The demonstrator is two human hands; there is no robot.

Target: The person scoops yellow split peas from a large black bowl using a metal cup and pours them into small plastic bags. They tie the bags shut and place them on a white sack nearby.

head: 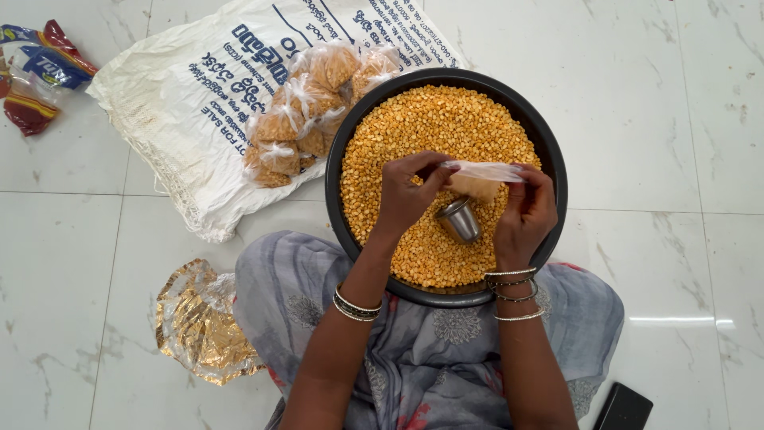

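A round black basin [549, 151] full of yellow split lentils [430, 127] rests against my lap on the floor. Over its middle, both hands pinch the top of a small clear plastic bag [481, 180] partly filled with lentils. My left hand [404, 197] grips the bag's left edge, my right hand [527, 213] its right edge. A small steel cup [460, 220] lies on its side on the lentils just below the bag, between my hands.
Several tied clear packets of lentils [306, 111] lie heaped on a white woven sack [183, 95] left of the basin. A red and blue wrapper [36, 76] lies far left, a crumpled gold foil bag [199, 322] by my left knee, a black phone [625, 408] at lower right.
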